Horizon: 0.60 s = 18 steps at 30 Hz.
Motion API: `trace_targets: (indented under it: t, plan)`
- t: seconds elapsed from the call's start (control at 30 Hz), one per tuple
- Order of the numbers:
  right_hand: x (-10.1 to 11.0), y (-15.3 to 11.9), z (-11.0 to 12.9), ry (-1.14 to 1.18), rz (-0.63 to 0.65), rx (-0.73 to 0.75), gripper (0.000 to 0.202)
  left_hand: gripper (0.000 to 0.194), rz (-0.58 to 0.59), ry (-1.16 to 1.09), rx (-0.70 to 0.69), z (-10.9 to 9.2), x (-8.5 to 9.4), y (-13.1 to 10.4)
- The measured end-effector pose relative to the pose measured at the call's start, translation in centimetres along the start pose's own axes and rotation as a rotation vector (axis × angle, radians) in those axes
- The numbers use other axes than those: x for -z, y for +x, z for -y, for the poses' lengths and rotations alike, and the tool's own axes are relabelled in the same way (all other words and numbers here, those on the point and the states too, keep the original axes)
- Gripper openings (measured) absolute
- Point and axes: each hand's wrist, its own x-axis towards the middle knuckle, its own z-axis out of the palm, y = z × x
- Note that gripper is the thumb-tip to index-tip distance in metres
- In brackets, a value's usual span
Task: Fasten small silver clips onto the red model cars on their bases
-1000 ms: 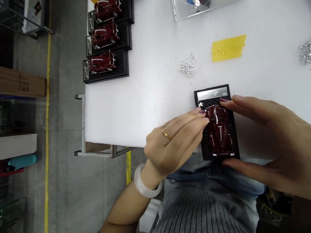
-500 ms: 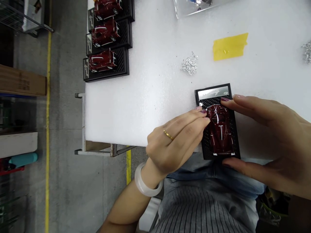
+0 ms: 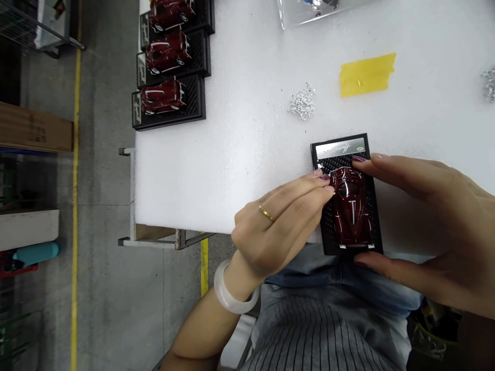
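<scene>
A dark red model car [image 3: 351, 216] sits on a black display base [image 3: 329, 234] at the table's near edge. The base has a silver nameplate [image 3: 340, 148] at its far end. My right hand [image 3: 436, 216] grips the base from the right, thumb at the near edge and fingertips near the nameplate. From the left, my left hand [image 3: 282, 221] has its fingers pressed together, fingertips against the car's side. Whatever those fingertips may pinch is hidden.
Several similar red model cars [image 3: 162, 96] on black bases line the table's left edge. A pile of tiny silver parts [image 3: 302, 104] and yellow tape [image 3: 367, 75] lie beyond the base. A clear plastic container [image 3: 297, 15] stands at the far side; more silver bits [image 3: 490, 85] lie right.
Almost nothing differs. Both hands and the model car keep their places, apart from a very slight shift of the whole view.
</scene>
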Motion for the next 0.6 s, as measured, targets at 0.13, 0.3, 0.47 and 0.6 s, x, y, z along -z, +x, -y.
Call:
trace_targets:
  t: [0.13,0.3,0.47,0.6]
  plan:
    - [0.1,-0.1,0.1,0.017,0.01,-0.01,0.078,0.016,-0.002,-0.011,-0.02,0.1,-0.1,0.0]
    - [-0.2,-0.1,0.0,-0.023,-0.016,0.009,0.079,0.023,-0.074,-0.079,0.033,0.4,-0.5,-0.2]
    - [1.5,0.1,0.5,0.051,0.026,0.092,0.082,0.038,-0.122,-0.229,0.157,0.6,-0.1,-0.5]
    - [5.5,1.0,-0.8,-0.183,-0.195,-0.03,0.034,0.071,0.162,-0.171,0.027,1.3,0.3,-0.1]
